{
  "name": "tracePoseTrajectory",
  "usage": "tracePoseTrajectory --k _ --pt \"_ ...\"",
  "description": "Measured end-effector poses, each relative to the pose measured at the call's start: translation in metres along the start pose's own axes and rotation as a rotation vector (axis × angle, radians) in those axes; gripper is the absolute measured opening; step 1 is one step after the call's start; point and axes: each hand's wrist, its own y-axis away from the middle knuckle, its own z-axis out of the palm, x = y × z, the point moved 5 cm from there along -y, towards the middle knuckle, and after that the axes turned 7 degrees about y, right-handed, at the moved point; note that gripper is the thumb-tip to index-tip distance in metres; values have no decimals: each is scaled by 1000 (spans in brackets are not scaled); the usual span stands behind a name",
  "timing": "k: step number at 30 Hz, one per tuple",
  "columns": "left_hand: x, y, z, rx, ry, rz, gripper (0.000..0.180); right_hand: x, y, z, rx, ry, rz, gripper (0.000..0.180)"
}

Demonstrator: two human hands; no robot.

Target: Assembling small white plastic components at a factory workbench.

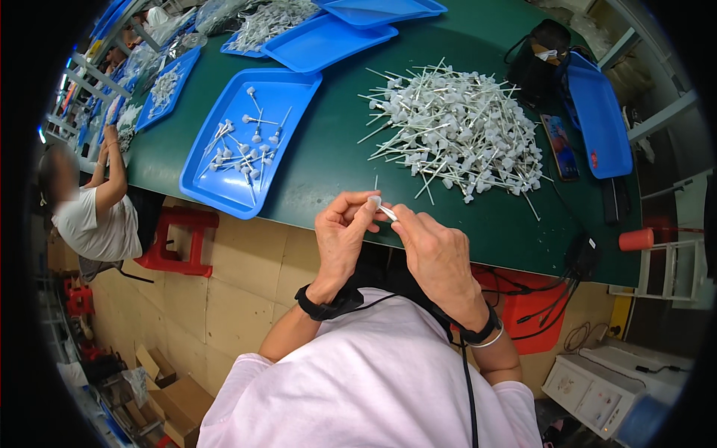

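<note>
In the head view, holds a small white plastic piece with a slim stem [385,211] between left hand [343,231] and right hand [435,250], over the near edge of the dark green tabletop [328,142]. Pinches its pale end with nearly closed left fingers; grips the stem between closed right thumb and forefinger. Has, farther off, a heap of thin white-headed rods [463,134] and a shallow blue plastic tray [295,93].
</note>
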Motion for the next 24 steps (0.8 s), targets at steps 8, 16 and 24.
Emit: tracePoseTrajectory --k 8,16,24 --pt "4 5 7 -4 74 -9 26 1 0 3 0 20 27 18" --pt "-1 7 5 -4 57 44 25 1 -1 4 -1 -3 70 18" --pt "-1 8 5 33 34 66 24 -2 -1 1 3 1 62 16"
